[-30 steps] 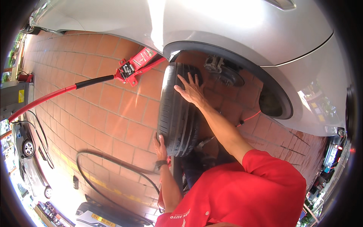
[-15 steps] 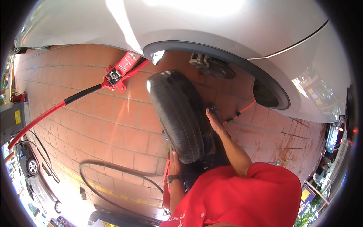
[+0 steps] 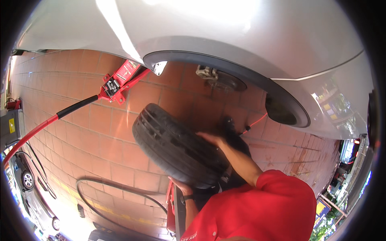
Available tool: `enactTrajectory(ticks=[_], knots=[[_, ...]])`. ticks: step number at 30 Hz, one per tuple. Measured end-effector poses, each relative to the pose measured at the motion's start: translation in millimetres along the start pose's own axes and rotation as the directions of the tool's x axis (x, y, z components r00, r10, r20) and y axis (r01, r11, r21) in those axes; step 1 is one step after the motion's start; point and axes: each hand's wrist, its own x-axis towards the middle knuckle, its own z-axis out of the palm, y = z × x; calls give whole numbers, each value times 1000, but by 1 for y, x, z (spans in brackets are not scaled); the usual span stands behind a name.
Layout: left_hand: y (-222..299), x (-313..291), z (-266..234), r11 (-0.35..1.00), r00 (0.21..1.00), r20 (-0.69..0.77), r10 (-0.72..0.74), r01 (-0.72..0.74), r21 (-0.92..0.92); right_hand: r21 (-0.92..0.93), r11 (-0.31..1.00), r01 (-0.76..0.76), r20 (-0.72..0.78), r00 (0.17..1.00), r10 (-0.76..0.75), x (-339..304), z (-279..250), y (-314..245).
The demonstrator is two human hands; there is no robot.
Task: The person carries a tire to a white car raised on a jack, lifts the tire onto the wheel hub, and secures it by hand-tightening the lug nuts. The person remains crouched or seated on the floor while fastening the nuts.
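Note:
A black tyre [image 3: 177, 148] stands tilted in front of my body, its grooved tread facing up. My left hand [image 3: 181, 186], a watch on its wrist, grips the tyre's near left edge. Against the far right side of the tyre presses my right hand [image 3: 210, 139], with the fingertips partly lost against the rubber. Both hands hold the tyre between them. Whether its lower side touches the ground is hidden. Beyond it, under the arch of a silver car [image 3: 225, 24], a brake disc [image 3: 227, 81] with its caliper [image 3: 206, 72] is exposed.
At the left, a red floor jack [image 3: 116, 83] reaches under the car, its long handle [image 3: 44, 126] slanting toward the lower left. A dark hose [image 3: 116, 182] curves over the brick paving. A thin red hose [image 3: 257, 122] lies right of my shoe [image 3: 229, 122]. Parked cars stand at the far left.
The tyre has turned, its far end swinging left and coming nearer to me. My right hand has moved left with it, and my left hand has shifted slightly lower.

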Motion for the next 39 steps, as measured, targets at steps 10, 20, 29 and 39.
enactTrajectory(ticks=[10, 20, 29, 39], knots=[[-79, -13, 18, 979, 993, -58, 101, -110, -172, 54, 973, -225, -37, 973, 227, 21, -46, 37], [-48, -38, 89, 900, 999, 20, 40, -27, -436, -554, 829, -75, -260, 962, -87, -39, -55, -88], [-126, 8, 152, 783, 969, 162, -185, 245, -571, -630, 772, -89, -443, 857, -262, -58, -101, -117], [-112, -10, 226, 726, 911, 371, -179, 377, -575, -840, 542, -41, -499, 451, -740, -167, -58, -104]])
